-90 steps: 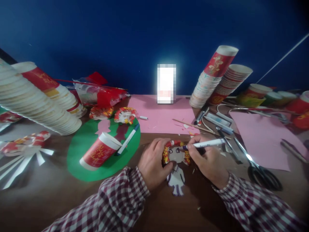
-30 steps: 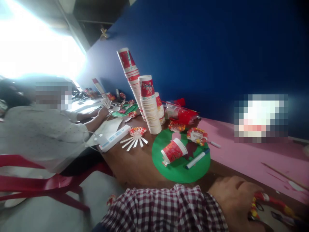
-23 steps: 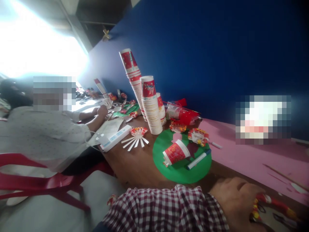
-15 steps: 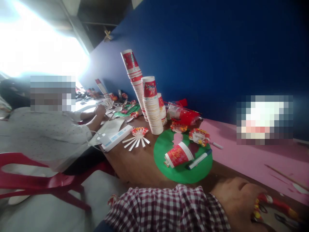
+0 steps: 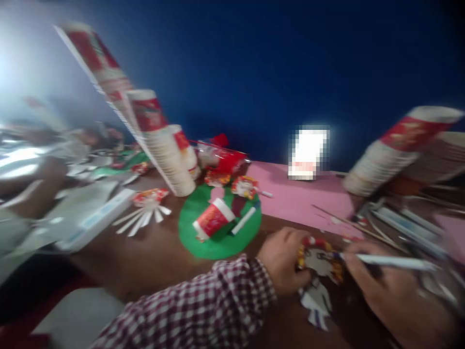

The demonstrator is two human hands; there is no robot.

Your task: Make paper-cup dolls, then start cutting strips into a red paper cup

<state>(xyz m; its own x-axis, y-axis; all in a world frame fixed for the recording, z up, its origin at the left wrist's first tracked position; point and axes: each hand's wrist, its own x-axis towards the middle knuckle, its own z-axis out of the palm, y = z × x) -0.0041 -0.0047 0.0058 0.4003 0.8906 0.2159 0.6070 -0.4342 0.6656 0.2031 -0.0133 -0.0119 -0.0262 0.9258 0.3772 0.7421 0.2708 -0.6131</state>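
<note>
Pressing down on a paper figure [image 5: 319, 271], the left hand [image 5: 285, 261] is lying on the brown table [image 5: 145, 257] with its fingers [image 5: 290, 240] curled over the figure's left edge; the thumb is touching the figure's side just below the red and yellow frill around its head. The figure is lying flat on the table between the two hands, its white body trailing toward the near edge below the left fingertips. The right hand [image 5: 392, 295] is gripping a white marker [image 5: 388, 261], fingers clenched round the barrel, and the dark tip is resting at the right rim of the frill, so the figure's head is sitting just beside both sets of fingers. A checked sleeve [image 5: 203, 310] is covering the left forearm.

Beyond the left hand, a green disc [image 5: 218, 242] is lying on the table, bearing a tipped red cup [image 5: 212, 220] and a second marker [image 5: 244, 220]. Behind it, cup stacks [image 5: 160, 145] are leaning against the blue wall [image 5: 254, 63], and a fanned-out cut cup [image 5: 147, 206] is lying to the left. Pink paper [image 5: 298, 198] is spreading behind the figure, and another leaning stack [image 5: 392, 150] is standing at the right. Motion blur is smearing the far left and right edges, so the things there cannot be told.
</note>
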